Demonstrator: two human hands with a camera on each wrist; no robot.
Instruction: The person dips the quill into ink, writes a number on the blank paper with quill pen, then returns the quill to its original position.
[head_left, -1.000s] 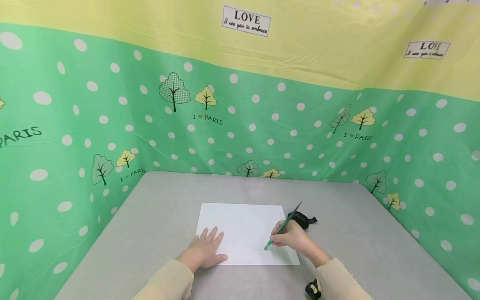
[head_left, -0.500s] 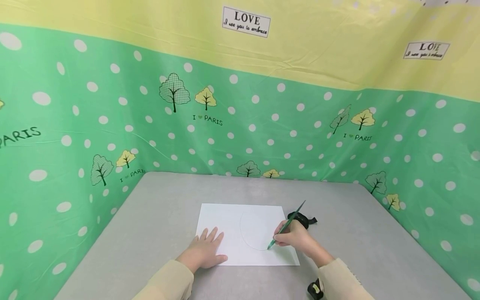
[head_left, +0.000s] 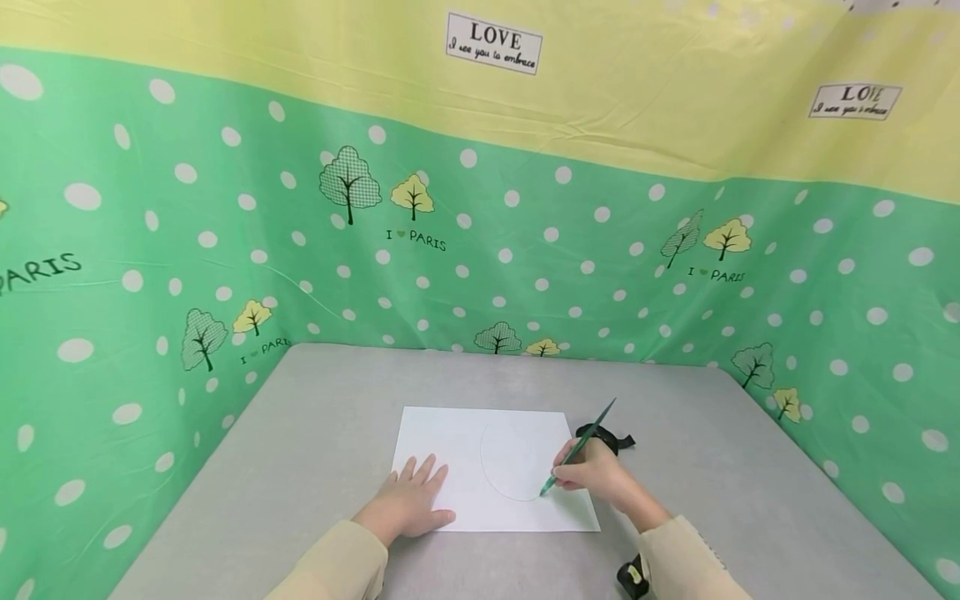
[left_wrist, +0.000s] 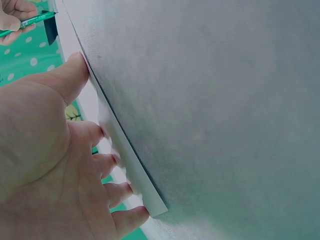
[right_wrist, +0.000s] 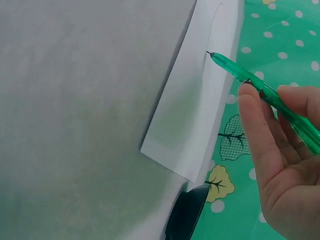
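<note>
A white sheet of paper point(head_left: 465, 433) lies on the grey table, bearing a thin curved line like the left and lower part of a circle. My left hand point(head_left: 411, 502) rests on its lower left part with fingers spread; the left wrist view shows the fingertips along the paper point(left_wrist: 142, 185). Over the right side, my right hand point(head_left: 592, 473) pinches a green translucent pen point(head_left: 573, 450) between thumb and fingers. The pen point(right_wrist: 270, 95) slants, its dark tip at the end of the drawn line near the lower right of the curve.
Just beyond the right hand lies a black rounded object with a strap-like end point(head_left: 624, 442). Another black object with a yellowish label point(head_left: 632, 577) sits near the right sleeve at the front. Green polka-dot cloth point(head_left: 525, 275) stands around the grey table point(head_left: 330, 392).
My right hand and the pen have moved a little to the right and slightly upward, and the curved line has grown along the bottom. The left hand has stayed in place.
</note>
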